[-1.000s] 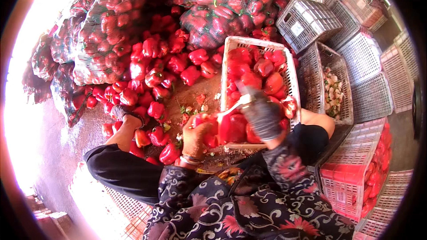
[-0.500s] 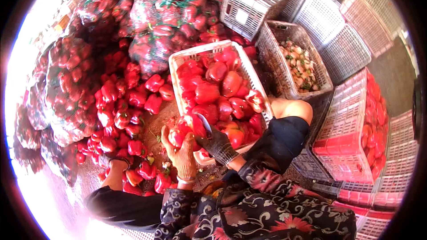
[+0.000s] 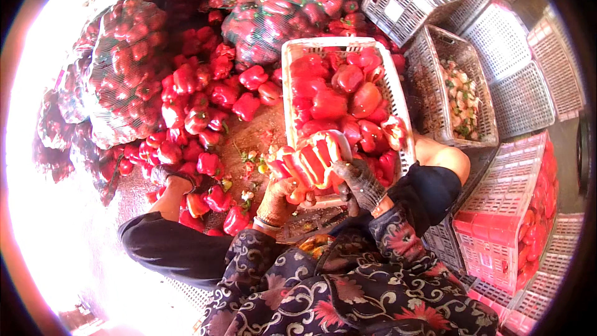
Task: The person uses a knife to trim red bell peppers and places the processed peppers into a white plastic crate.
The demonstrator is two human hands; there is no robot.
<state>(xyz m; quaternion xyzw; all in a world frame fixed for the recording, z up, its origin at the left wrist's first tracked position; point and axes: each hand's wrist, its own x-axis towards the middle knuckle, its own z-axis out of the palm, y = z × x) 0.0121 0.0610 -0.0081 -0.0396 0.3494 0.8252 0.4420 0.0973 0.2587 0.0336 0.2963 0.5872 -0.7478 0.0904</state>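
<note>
A red bell pepper (image 3: 314, 165), split open with its pale inner ribs showing, is held up over the near end of a white plastic crate (image 3: 289, 93). My left hand (image 3: 278, 200), in a tan work glove, is closed round the pepper's near left side. My right hand (image 3: 360, 183), in a dark glove, is closed at its right side on a knife (image 3: 342, 144). Only part of the curved blade shows; the handle is hidden in the glove. Red peppers (image 3: 329, 104) fill the crate beneath.
Loose red peppers (image 3: 211, 96) lie heaped on the floor at left, before full mesh sacks (image 3: 124, 65). To the right stands a crate of pale pepper cores (image 3: 460, 99). Stacked crates (image 3: 516, 106) and a red-and-white crate of peppers (image 3: 497, 211) stand beyond my right knee (image 3: 444, 158).
The view has shifted, so the surroundings sit farther right. The pepper, whole-looking before with the blade against it, is now opened out between my hands, its inside showing.
</note>
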